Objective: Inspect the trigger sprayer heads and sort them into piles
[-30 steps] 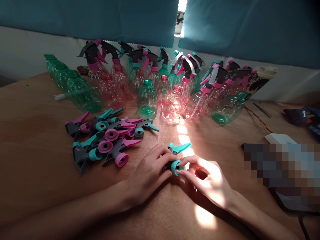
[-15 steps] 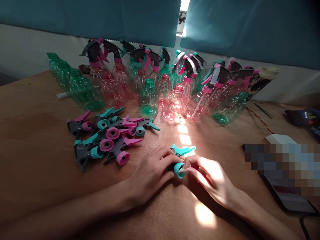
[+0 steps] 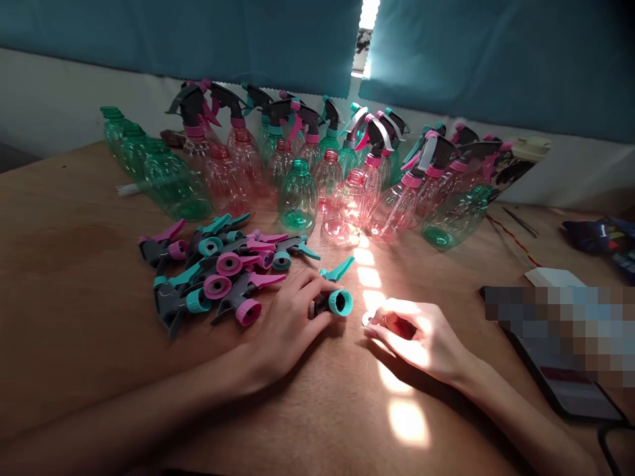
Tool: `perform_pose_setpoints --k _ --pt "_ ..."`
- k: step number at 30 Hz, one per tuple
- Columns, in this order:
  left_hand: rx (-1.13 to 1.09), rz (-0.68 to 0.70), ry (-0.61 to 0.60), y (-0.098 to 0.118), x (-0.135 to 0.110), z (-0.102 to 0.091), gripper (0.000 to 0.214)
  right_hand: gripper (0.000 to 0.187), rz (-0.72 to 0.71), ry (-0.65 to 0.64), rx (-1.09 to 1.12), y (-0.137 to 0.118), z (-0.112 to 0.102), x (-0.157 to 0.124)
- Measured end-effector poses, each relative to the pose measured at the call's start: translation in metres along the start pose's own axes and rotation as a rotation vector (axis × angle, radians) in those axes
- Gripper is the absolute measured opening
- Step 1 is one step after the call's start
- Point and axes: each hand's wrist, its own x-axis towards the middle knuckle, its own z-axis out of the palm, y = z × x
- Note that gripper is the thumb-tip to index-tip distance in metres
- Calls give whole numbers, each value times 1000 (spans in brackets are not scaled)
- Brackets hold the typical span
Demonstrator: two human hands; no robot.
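While the left hand (image 3: 292,324) grips a grey plastic trigger sprayer head (image 3: 322,304), its smooth teal collar (image 3: 340,302) facing right, the right hand (image 3: 411,334) lies released and loosely curled just beside it. The sprayer head sits toward the near side of the wooden surface (image 3: 64,297), beside a tangled heap of pink-and-teal sprayer heads (image 3: 218,271), with translucent pink and green bottles (image 3: 297,195) ranked beyond.

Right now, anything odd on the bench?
Yes. The green bottle at right lies on its side, unlike the upright bottles near it. A white tube also pokes out from beside the green bottles at far left, which are lying over too.
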Motion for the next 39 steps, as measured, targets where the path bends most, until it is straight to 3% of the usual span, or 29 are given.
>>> perform_pose_setpoints --k 5,9,16,22,30,33,36,39 --pt "-27 -1 -7 2 1 0 17 28 115 34 92 4 -5 2" --pt "-29 -10 -16 4 0 0 21 29 240 -52 93 5 -14 7" --pt "-34 -7 -33 5 1 0 22 18 218 -144 116 3 -15 9" --pt "-48 -3 -38 3 0 3 21 22 199 -158 210 3 -15 7" --pt "-109 -24 -72 5 0 2 19 23 370 -120 762 5 -12 6" --pt "-124 -9 -91 5 -1 2 16 32 432 -107 912 0 -6 3" --pt "-120 1 -111 4 0 2 17 23 480 -69 997 -8 -3 2" --pt "-117 31 -136 3 0 2 19 21 479 -56 943 -17 -5 2"
